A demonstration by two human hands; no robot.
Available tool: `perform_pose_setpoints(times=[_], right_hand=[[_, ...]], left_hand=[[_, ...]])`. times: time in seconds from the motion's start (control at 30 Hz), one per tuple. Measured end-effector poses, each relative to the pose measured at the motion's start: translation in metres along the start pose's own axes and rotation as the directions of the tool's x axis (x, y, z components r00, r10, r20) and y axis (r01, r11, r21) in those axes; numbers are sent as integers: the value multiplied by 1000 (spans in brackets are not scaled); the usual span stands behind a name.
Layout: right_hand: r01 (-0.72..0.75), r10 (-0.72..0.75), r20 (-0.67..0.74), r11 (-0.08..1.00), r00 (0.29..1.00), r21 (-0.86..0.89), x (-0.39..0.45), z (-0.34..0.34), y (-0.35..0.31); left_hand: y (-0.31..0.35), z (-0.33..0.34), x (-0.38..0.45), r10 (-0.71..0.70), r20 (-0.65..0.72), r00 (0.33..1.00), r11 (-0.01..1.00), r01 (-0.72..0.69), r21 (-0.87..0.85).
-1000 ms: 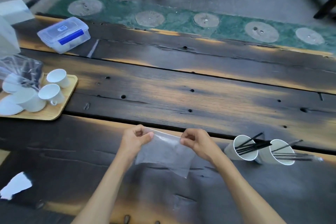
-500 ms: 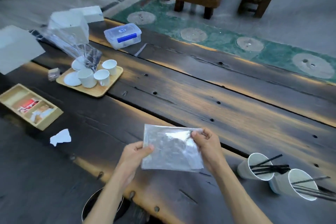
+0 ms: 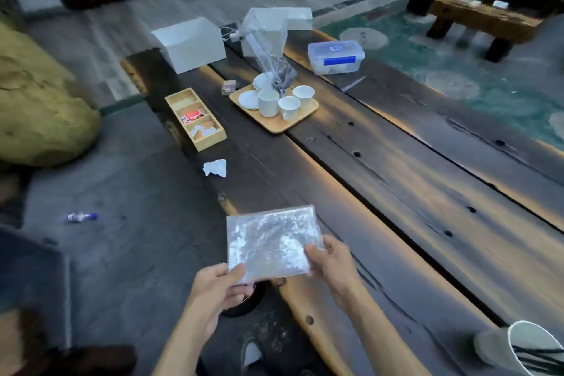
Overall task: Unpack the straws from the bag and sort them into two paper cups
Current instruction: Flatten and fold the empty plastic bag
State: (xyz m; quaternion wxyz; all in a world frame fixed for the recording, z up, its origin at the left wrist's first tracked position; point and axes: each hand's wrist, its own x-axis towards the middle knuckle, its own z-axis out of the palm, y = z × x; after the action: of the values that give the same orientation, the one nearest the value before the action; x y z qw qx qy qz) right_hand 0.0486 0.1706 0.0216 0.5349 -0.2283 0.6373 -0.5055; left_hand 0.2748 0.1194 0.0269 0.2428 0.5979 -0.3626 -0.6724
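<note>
Both hands pinch the clear, flattened plastic bag (image 3: pixel 271 246): the left hand (image 3: pixel 218 290) grips its near-left corner between thumb and fingers, the right hand (image 3: pixel 331 262) its near-right edge. The bag is held flat in the air, just past the table's (image 3: pixel 396 192) near-left edge and above a dark round bin (image 3: pixel 244 307) on the floor. It looks empty, so this is probably disposal. One paper cup (image 3: pixel 531 348), with dark straws (image 3: pixel 535 359) inside, sits at the lower right, well apart; a second cup is not in view. The floor below the bag looks unobstructed. A crumpled paper scrap (image 3: pixel 215 167), wooden compartment box (image 3: pixel 195 118) and tea tray (image 3: pixel 274 113) lie farther along the table.
</note>
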Motion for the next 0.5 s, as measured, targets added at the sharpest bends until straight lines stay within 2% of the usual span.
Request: perform_pose_setpoints(times=[0.1, 0.23, 0.4, 0.5], right_hand=[[-61, 61, 80, 998, 995, -7, 7, 42, 9], [-222, 216, 152, 975, 964, 21, 25, 89, 39], [-305, 303, 76, 952, 950, 6, 48, 137, 75], [-368, 367, 23, 929, 930, 33, 65, 156, 105]], left_hand=[[-25, -44, 5, -50, -147, 988, 994, 34, -107], [-47, -90, 18, -107, -246, 963, 969, 46, -242], [-71, -132, 41, -190, -270, 944, 907, 63, -417], [-94, -148, 60, -256, -292, 921, 897, 114, -427]])
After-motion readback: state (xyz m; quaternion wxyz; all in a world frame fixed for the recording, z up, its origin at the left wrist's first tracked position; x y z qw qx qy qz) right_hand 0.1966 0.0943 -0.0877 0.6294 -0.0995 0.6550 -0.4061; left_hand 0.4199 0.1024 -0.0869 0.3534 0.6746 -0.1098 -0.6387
